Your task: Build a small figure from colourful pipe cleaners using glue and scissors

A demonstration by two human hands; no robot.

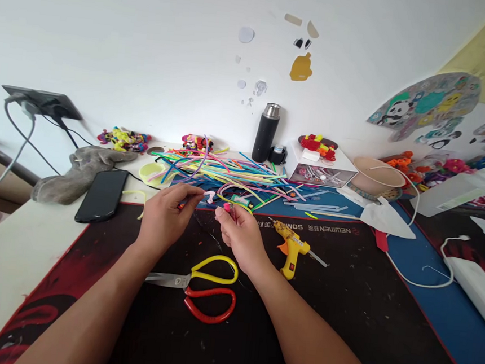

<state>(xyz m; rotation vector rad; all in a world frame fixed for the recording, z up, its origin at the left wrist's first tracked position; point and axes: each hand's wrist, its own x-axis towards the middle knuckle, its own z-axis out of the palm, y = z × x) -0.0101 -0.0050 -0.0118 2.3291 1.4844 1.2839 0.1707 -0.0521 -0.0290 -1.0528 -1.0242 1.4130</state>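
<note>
My left hand (163, 216) pinches a small pale pink bent pipe cleaner (209, 196) at the fingertips. Close beside it, my right hand (242, 236) is closed with thumb against fingers on a small bright pink piece (227, 207), whose kind is too small to make out. Below the hands lie scissors (183, 281) with one yellow and one red handle, blades pointing left. A yellow glue gun (291, 247) rests to the right of my right hand, a glue stick poking from its rear. Behind both hands spreads a heap of coloured pipe cleaners (226, 172).
A black mat (333, 314) covers the desk. A phone (102, 195) and a grey plush item (80, 170) lie left. At the back stand a black thermos (266, 133) and a white box (322, 169). White cables and a white power strip (475, 290) lie right.
</note>
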